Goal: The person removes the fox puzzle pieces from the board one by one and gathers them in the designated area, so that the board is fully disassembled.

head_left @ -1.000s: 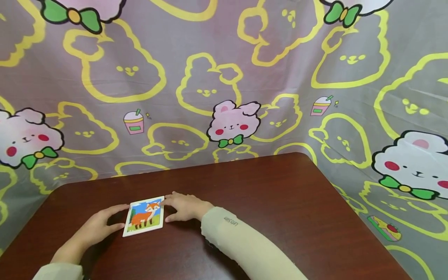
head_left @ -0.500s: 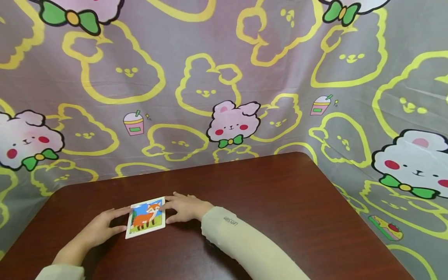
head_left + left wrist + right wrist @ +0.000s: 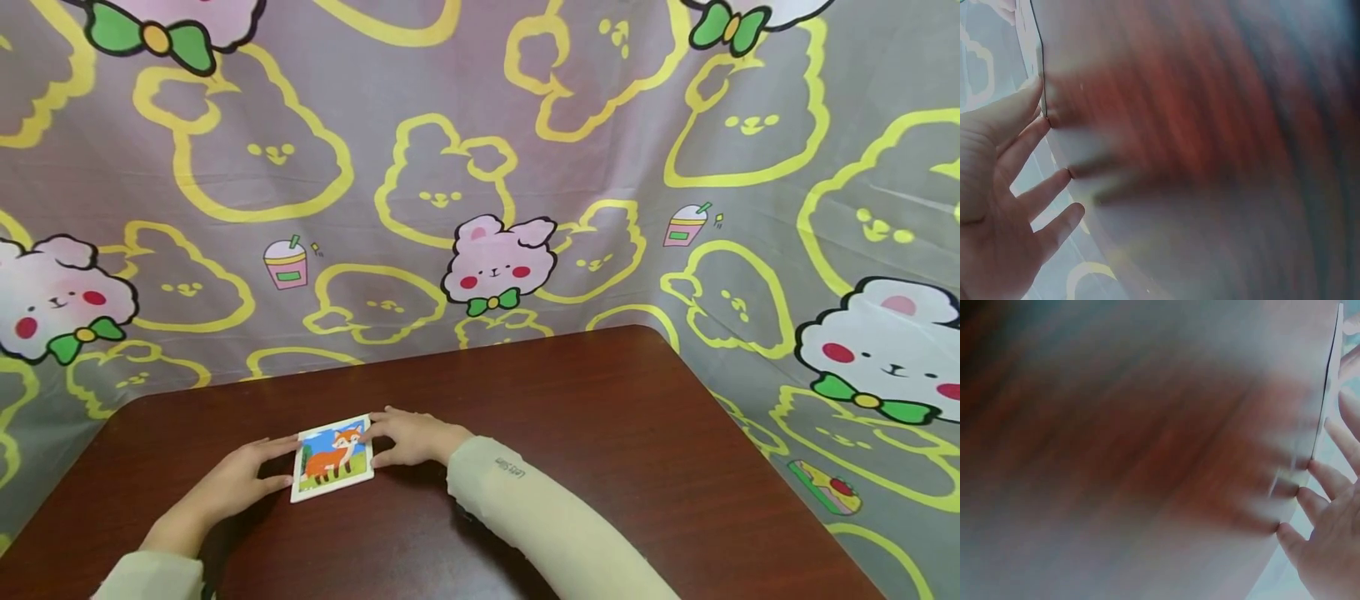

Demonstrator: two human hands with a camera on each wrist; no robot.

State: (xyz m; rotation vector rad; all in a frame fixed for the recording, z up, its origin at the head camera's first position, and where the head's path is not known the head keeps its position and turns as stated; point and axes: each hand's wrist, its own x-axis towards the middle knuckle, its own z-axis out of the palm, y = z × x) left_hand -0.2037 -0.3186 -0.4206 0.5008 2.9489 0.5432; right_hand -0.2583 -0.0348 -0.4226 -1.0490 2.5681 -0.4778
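Note:
A flat white-bordered board with a fox picture (image 3: 332, 457) lies on the dark red-brown table (image 3: 525, 417), left of the middle in the head view. My left hand (image 3: 243, 475) touches the board's left edge, thumb at the near side and fingers toward the far corner. At the right edge, my right hand (image 3: 412, 437) touches it with spread fingers. Both wrist views show the board's thin edge almost side-on. Fingers of the left hand (image 3: 1007, 200) are spread and fairly straight, as are those of the right hand (image 3: 1335, 531), with fingertips down on the tabletop.
A grey cloth (image 3: 435, 83) printed with yellow outlines and white rabbit faces hangs behind the table and along its right side. The table's rounded far corner shows at the back right.
The board has slid a little to the right, slightly away from me over the last half second. Both hands have moved along with it, staying at its two sides.

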